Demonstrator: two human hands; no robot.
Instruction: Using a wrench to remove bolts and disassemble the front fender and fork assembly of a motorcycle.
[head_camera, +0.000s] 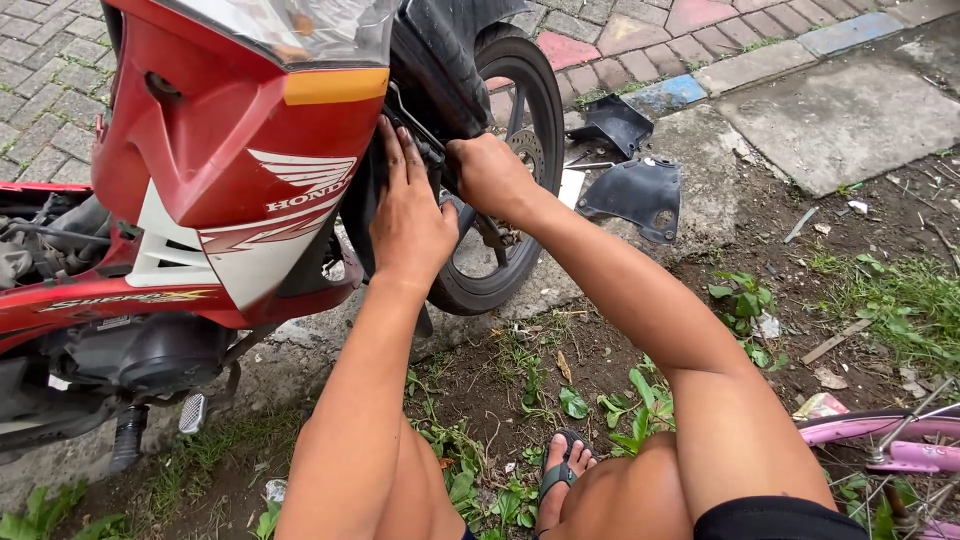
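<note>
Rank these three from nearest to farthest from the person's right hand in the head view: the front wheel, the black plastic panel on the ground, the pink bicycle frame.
From the right hand:
1. Front wheel, directly behind it.
2. Black plastic panel, on the ground to its right.
3. Pink bicycle frame, at the lower right corner.

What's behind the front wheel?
Behind the wheel lie two black plastic panels on pavement. The right hand and tyre cover what lies close behind the wheel.

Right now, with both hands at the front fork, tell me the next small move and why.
Probably steady the fork area with the left hand and work the right hand at the spot it closes on beside the front wheel. The left lies flat and open by the red fairing; what the right holds is hidden.
</note>
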